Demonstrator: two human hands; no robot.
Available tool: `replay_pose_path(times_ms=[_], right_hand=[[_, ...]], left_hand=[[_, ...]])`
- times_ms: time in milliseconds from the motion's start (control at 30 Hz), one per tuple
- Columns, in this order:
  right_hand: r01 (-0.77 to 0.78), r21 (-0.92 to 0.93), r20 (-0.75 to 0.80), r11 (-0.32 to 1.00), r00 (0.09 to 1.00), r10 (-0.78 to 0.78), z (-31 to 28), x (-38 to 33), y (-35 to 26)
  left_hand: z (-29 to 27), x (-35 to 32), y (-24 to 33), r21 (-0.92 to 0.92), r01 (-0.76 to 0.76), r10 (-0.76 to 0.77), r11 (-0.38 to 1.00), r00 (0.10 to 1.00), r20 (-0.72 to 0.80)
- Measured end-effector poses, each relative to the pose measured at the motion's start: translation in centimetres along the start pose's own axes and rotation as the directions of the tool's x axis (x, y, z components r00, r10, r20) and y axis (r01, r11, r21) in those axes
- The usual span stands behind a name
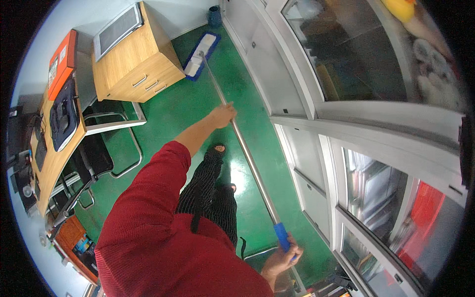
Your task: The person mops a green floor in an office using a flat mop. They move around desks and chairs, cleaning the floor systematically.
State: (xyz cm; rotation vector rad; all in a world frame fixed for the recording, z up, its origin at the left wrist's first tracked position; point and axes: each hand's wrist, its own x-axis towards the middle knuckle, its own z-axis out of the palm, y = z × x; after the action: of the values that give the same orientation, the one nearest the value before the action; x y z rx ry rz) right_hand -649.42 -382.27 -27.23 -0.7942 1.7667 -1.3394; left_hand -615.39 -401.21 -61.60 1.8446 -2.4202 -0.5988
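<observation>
A flat mop with a long silver pole [252, 166] runs slantwise across the view. My left hand [222, 116] is closed around the pole partway up its length. My right hand [283, 258] wraps the blue grip [282, 236] at the pole's near end. At the far end, the white mop head with a blue fringe [202, 57] lies flat on the green floor [242, 89], close beside a wooden drawer cabinet. Below the pole, my feet and dark striped trousers show on the floor.
The wooden drawer cabinet [141, 62] stands far left, a flat grey-framed panel on top. A desk [64, 158] with a dark bag and a metal-framed chair [99, 153] line the left. Grey glass-door cabinets [307, 163] wall the right. A dark blue bin [214, 17] sits in the far corner.
</observation>
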Motion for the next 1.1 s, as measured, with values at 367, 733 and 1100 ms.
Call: replay_pose_path(times_ms=[367, 733, 1100], right_hand=[[0.236, 0.292, 0.238, 0.927, 0.921, -0.310, 9.7, 8.0, -4.8], [0.541, 0.211, 0.097, 0.814, 0.817, -0.568, -3.7, 3.8, -11.0], [0.624, -0.389, -0.335, 0.678, 0.589, -0.735, -37.8, -12.8, -13.6]], left_hand=[[-5.2, 6.1, -4.2, -0.217, 0.349, -0.372, 0.912, 0.925, -0.076], [-6.2, 2.3, 13.6, -0.236, 0.252, -0.249, 0.939, 0.968, 0.042], [1.4, -14.1, 48.1, -0.391, -0.159, 0.266, 0.907, 0.935, 0.236]])
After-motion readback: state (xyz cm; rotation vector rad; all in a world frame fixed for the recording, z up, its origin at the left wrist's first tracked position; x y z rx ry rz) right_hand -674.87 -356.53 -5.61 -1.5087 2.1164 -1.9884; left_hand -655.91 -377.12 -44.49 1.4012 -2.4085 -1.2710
